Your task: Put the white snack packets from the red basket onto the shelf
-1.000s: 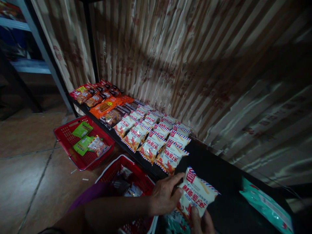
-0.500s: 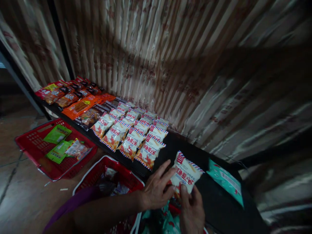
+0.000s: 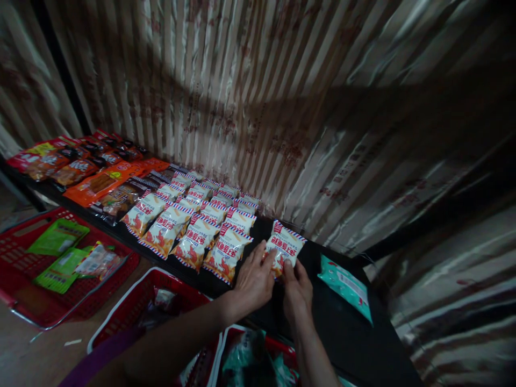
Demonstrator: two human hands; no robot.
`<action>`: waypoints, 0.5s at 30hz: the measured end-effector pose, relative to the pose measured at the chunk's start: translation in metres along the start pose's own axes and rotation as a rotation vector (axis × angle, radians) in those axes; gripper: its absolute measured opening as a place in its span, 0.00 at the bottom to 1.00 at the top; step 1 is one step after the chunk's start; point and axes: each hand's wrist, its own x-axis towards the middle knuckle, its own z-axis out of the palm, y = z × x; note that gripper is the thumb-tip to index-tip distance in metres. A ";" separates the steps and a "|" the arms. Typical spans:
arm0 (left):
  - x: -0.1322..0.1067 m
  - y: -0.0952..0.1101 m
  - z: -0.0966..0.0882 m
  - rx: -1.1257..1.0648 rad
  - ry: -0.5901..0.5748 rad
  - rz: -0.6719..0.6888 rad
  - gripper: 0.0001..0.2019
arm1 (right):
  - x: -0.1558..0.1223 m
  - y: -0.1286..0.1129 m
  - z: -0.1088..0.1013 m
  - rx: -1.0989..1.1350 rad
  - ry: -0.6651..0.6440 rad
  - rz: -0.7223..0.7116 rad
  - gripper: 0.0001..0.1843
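Note:
Between my two hands is a white snack bag (image 3: 285,244) with red lettering and a striped edge, over the black shelf (image 3: 322,344). My left hand (image 3: 256,277) has its fingers on the bag's left side. On the lower right edge, my right hand (image 3: 297,287) grips it with thumb and fingers. Part of the bag's bottom is hidden by the hands. Just left of it, matching white snack bags (image 3: 229,250) lie in overlapping rows. A teal packet (image 3: 345,287) lies to the right on the shelf.
Orange and dark snack packets (image 3: 102,183) fill the shelf's left end. Below the front edge stand a red basket (image 3: 121,317) with packets, another red basket (image 3: 226,336) holding teal packets, and one at left (image 3: 16,236) with green packets (image 3: 60,236). A pleated curtain (image 3: 250,107) hangs behind.
Both hands have carried the white snack bag away from me, toward the back of the shelf beside the rows. The camera view has shifted right, so the shelf appears further left.

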 end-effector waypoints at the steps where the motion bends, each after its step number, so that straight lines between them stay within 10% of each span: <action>1: 0.008 0.002 0.000 0.024 0.011 -0.021 0.28 | 0.007 0.001 0.003 0.015 -0.001 -0.013 0.39; 15: 0.082 -0.003 0.027 0.142 0.158 -0.237 0.23 | 0.110 0.026 0.039 -0.113 0.048 -0.128 0.34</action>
